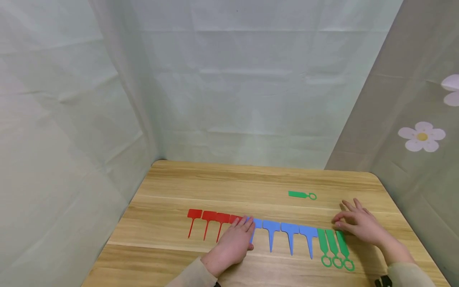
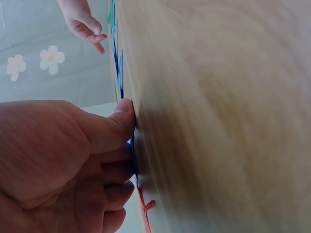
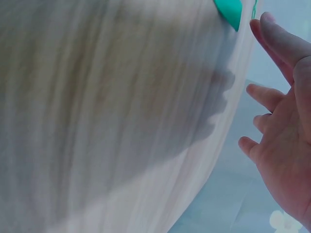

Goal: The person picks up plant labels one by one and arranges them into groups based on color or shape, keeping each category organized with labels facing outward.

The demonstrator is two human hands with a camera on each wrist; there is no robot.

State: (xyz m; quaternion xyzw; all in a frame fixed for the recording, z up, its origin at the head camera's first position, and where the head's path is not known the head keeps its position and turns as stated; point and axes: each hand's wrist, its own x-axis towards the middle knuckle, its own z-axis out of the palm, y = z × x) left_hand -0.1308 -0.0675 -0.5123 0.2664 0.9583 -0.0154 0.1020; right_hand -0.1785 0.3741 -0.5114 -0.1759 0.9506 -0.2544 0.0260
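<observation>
My left hand (image 1: 234, 242) lies over the row of tags, its fingertips resting where a red T-shaped plant label (image 1: 234, 218) meets a blue T-shaped plant label (image 1: 256, 224). In the left wrist view the thumb (image 2: 116, 124) touches down at the edge of the blue pieces. My right hand (image 1: 361, 224) hovers just above the table by the top of the rightmost green ring-ended tag (image 1: 342, 243). Nothing shows between its fingers, and in the right wrist view they are spread. Two more green tags (image 1: 332, 242) lie alongside, rings toward me.
Several red labels (image 1: 195, 214) form the left of the row and several blue ones (image 1: 289, 229) the middle. A single green tag (image 1: 297, 194) lies sideways farther back. Cloth walls (image 1: 247, 99) enclose the wooden table (image 1: 222, 181) at the back and sides.
</observation>
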